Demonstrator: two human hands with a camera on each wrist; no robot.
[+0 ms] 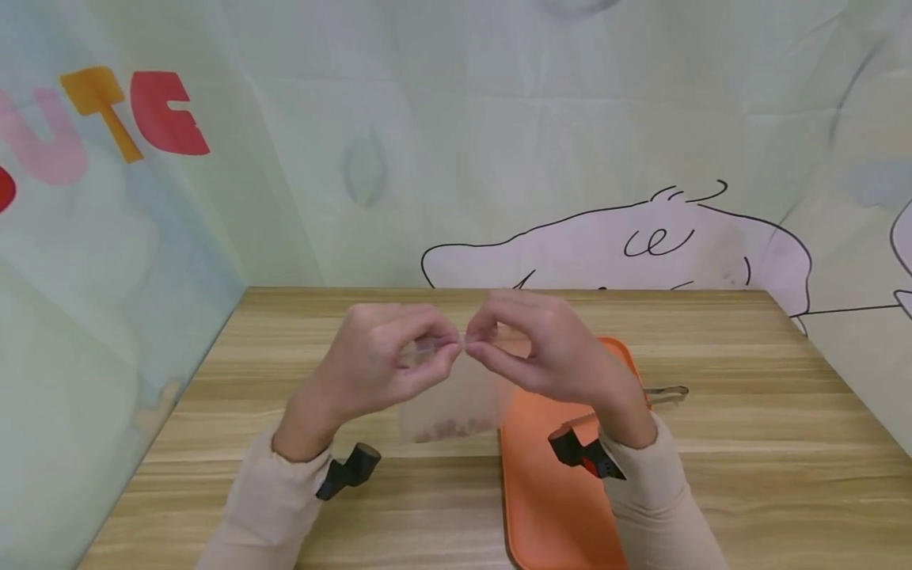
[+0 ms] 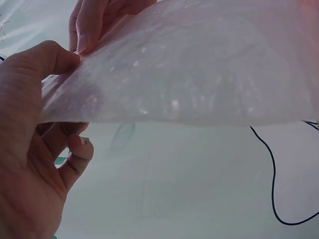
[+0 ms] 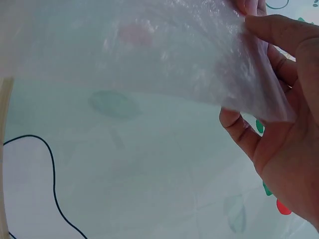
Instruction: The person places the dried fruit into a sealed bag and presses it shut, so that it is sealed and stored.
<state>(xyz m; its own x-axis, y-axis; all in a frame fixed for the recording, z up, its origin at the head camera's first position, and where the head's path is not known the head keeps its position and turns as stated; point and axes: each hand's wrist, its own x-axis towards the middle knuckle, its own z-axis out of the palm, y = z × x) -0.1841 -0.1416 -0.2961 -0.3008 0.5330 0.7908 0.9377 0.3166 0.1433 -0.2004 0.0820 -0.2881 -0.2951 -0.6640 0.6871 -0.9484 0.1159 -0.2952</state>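
A translucent plastic bag (image 1: 452, 400) hangs above the table, with several small reddish-brown pieces (image 1: 456, 428) along its bottom; their kind is too blurred to tell. My left hand (image 1: 385, 352) pinches the bag's top edge between thumb and forefinger. Right beside it, my right hand (image 1: 545, 348) pinches the same edge, the fingertips of both hands nearly meeting. In the left wrist view the cloudy film (image 2: 189, 74) spreads out from the pinching fingers. The right wrist view shows the bag (image 3: 164, 55) crinkled near the right thumb.
An orange tray (image 1: 552, 495) lies on the wooden table (image 1: 399, 514), under the right forearm. Past its right edge sticks out a metal looped end, perhaps of tongs (image 1: 667, 391), partly hidden by the wrist. A printed cloth (image 1: 499, 142) hangs behind the table.
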